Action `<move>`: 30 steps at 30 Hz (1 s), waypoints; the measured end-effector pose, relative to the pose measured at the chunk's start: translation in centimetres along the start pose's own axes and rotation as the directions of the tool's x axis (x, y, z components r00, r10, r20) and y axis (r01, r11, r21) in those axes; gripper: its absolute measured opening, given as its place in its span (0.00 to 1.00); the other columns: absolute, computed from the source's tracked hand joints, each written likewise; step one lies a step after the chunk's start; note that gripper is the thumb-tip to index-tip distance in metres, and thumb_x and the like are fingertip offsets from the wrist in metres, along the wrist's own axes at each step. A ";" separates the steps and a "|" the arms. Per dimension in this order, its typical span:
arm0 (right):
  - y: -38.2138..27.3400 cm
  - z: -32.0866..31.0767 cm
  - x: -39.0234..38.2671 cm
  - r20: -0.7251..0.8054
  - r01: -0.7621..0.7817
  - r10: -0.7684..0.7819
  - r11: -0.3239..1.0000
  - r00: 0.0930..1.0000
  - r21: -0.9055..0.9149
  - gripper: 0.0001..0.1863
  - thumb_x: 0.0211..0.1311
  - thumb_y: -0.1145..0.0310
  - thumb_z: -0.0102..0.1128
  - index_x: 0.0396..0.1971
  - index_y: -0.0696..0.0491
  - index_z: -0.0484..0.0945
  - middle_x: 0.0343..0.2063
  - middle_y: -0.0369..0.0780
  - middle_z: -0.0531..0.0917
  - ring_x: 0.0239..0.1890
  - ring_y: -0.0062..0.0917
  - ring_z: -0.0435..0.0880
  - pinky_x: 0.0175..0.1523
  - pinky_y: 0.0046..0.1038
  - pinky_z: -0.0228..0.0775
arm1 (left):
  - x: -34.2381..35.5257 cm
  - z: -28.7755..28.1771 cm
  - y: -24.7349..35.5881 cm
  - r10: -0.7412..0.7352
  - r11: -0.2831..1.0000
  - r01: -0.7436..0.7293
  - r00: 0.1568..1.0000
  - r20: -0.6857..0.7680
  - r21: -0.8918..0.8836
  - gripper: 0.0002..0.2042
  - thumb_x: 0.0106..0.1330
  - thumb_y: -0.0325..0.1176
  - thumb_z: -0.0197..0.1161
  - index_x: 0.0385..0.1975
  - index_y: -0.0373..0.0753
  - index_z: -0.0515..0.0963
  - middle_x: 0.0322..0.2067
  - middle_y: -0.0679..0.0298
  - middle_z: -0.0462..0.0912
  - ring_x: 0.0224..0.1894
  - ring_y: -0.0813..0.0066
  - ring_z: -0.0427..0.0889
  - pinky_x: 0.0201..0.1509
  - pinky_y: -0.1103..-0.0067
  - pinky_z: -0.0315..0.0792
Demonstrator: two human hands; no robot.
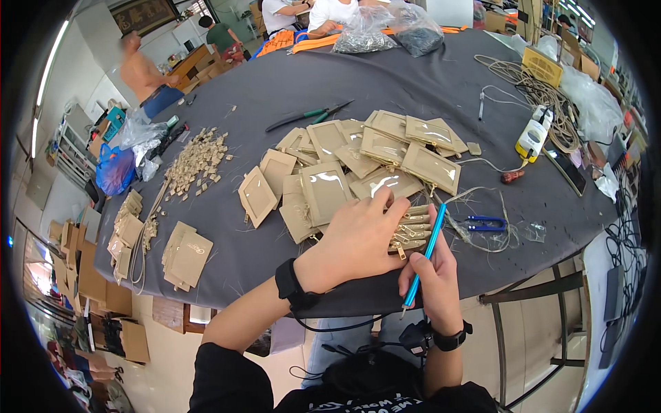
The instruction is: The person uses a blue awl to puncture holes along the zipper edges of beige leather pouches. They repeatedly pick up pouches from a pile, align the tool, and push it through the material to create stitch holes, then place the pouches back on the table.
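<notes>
My left hand (354, 244) is closed over a stack of beige zippered pouches (412, 227), their gold zippers facing me near the table's front edge. My right hand (434, 279) holds a slim blue pen-like tool (428, 255), its tip pointing down toward me, and is beside the stack's right side. A pile of beige card pouches with clear windows (327, 193) lies just beyond my hands. Dark-green handled pliers (317, 113) lie behind the pile. To the right are blue thread snips (487, 223) among loose threads.
Small beige pieces (196, 158) and pouch stacks (186, 255) lie left on the dark cloth table (261, 268). Right are a power strip (533, 134), phone (564, 172) and coiled cables (558, 120). Several other people (141, 79) and plastic bags (420, 38) are at the far side.
</notes>
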State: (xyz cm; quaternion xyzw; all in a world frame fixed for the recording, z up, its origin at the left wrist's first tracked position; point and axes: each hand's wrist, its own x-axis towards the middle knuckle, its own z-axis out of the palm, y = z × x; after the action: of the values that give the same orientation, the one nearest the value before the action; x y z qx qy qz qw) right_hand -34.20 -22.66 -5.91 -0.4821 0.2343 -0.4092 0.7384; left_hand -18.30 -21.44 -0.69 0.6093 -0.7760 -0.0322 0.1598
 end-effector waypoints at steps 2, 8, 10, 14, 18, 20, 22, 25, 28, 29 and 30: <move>-0.1 0.2 0.0 -0.001 -0.009 0.009 1.000 1.000 0.000 0.37 0.59 0.79 0.42 0.66 0.53 0.36 0.27 0.41 0.76 0.14 0.19 0.76 0.10 0.15 0.62 | 0.0 -0.3 0.2 -0.037 0.999 0.036 0.999 0.038 0.006 0.27 0.46 0.45 0.67 0.45 0.39 0.68 0.42 0.56 0.69 0.34 0.54 0.79 0.35 0.66 0.73; 0.0 0.3 -0.4 -0.001 -0.017 0.017 1.000 1.000 -0.013 0.36 0.57 0.79 0.42 0.66 0.54 0.40 0.18 0.39 0.76 0.13 0.19 0.75 0.13 0.15 0.62 | -1.5 -1.9 -0.9 -0.111 0.994 0.111 0.994 0.024 0.013 0.24 0.47 0.49 0.67 0.38 0.40 0.71 0.39 0.55 0.71 0.33 0.52 0.78 0.35 0.65 0.73; -0.3 0.3 -0.4 -0.071 -0.002 0.000 0.999 0.997 -0.032 0.35 0.58 0.76 0.42 0.65 0.55 0.43 0.12 0.36 0.73 0.12 0.18 0.72 0.14 0.16 0.62 | -2.9 -4.4 -1.9 -0.222 0.973 0.220 0.975 0.018 0.073 0.24 0.47 0.50 0.67 0.38 0.40 0.71 0.39 0.55 0.72 0.34 0.52 0.78 0.37 0.66 0.73; 0.4 0.0 0.0 -0.122 0.055 -0.061 0.997 0.991 -0.054 0.33 0.58 0.76 0.42 0.65 0.53 0.45 0.11 0.37 0.74 0.10 0.15 0.71 0.13 0.14 0.59 | -8.1 -8.7 -6.6 -0.453 0.876 0.461 0.887 -0.084 0.141 0.27 0.45 0.50 0.68 0.39 0.36 0.75 0.35 0.57 0.73 0.37 0.61 0.77 0.40 0.73 0.70; 0.2 0.3 -0.1 -0.095 0.030 -0.040 0.995 0.995 -0.100 0.32 0.60 0.76 0.42 0.65 0.52 0.46 0.12 0.37 0.74 0.11 0.14 0.71 0.12 0.12 0.59 | -15.5 -12.2 -11.4 -0.791 0.595 0.771 0.611 -0.003 0.226 0.26 0.44 0.49 0.68 0.37 0.33 0.76 0.32 0.57 0.74 0.35 0.67 0.76 0.41 0.76 0.69; 0.4 0.6 -0.1 -0.074 0.030 -0.038 0.994 0.997 -0.104 0.32 0.60 0.76 0.41 0.64 0.52 0.46 0.12 0.37 0.75 0.11 0.14 0.71 0.12 0.11 0.60 | -20.2 -11.9 -14.5 -0.858 0.512 0.848 0.514 0.024 0.135 0.27 0.44 0.49 0.69 0.38 0.33 0.75 0.34 0.55 0.73 0.36 0.65 0.75 0.42 0.75 0.69; 0.4 0.9 -0.1 -0.061 0.019 -0.025 0.996 0.998 -0.091 0.31 0.60 0.76 0.41 0.64 0.53 0.47 0.12 0.37 0.75 0.11 0.14 0.72 0.12 0.11 0.60 | -23.8 -11.0 -15.9 -0.865 0.481 0.865 0.495 -0.084 0.141 0.30 0.42 0.50 0.70 0.39 0.32 0.74 0.37 0.53 0.72 0.38 0.61 0.75 0.44 0.73 0.69; 0.2 0.5 0.0 -0.074 0.027 -0.035 0.994 0.997 -0.103 0.31 0.59 0.76 0.41 0.64 0.54 0.47 0.12 0.37 0.75 0.12 0.14 0.72 0.13 0.12 0.61 | -25.2 -9.4 -17.1 -0.783 0.495 0.838 0.545 -0.302 0.230 0.34 0.40 0.52 0.71 0.42 0.31 0.73 0.41 0.50 0.69 0.43 0.53 0.74 0.47 0.70 0.70; 0.5 0.2 0.1 -0.124 0.045 -0.057 0.994 0.991 -0.101 0.31 0.59 0.77 0.42 0.64 0.55 0.47 0.12 0.37 0.75 0.12 0.15 0.73 0.15 0.12 0.62 | -24.7 -9.4 -18.5 -0.822 0.435 0.861 0.499 -0.276 0.263 0.35 0.40 0.52 0.71 0.46 0.34 0.72 0.43 0.50 0.66 0.45 0.52 0.72 0.47 0.69 0.69; 0.6 0.3 0.2 -0.145 0.053 -0.065 0.995 0.987 -0.090 0.31 0.59 0.77 0.42 0.64 0.55 0.47 0.13 0.37 0.75 0.12 0.15 0.73 0.15 0.13 0.63 | -24.8 -9.7 -19.2 -0.821 0.416 0.860 0.495 -0.284 0.296 0.35 0.41 0.52 0.71 0.46 0.36 0.71 0.44 0.51 0.66 0.46 0.52 0.72 0.48 0.68 0.68; 0.6 0.4 0.2 -0.149 0.047 -0.058 0.996 0.987 -0.079 0.31 0.59 0.77 0.42 0.64 0.55 0.47 0.12 0.37 0.75 0.12 0.14 0.72 0.16 0.13 0.62 | -25.0 -9.9 -20.0 -0.820 0.396 0.857 0.492 -0.293 0.329 0.34 0.41 0.52 0.71 0.47 0.38 0.71 0.44 0.52 0.66 0.46 0.53 0.71 0.48 0.68 0.68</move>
State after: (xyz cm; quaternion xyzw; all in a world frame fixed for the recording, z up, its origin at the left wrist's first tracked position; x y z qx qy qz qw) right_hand -33.57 -22.53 -6.23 -0.4832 0.2918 -0.4548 0.6889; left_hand 8.38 -1.20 -1.40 0.9352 -0.3420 0.0905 0.0142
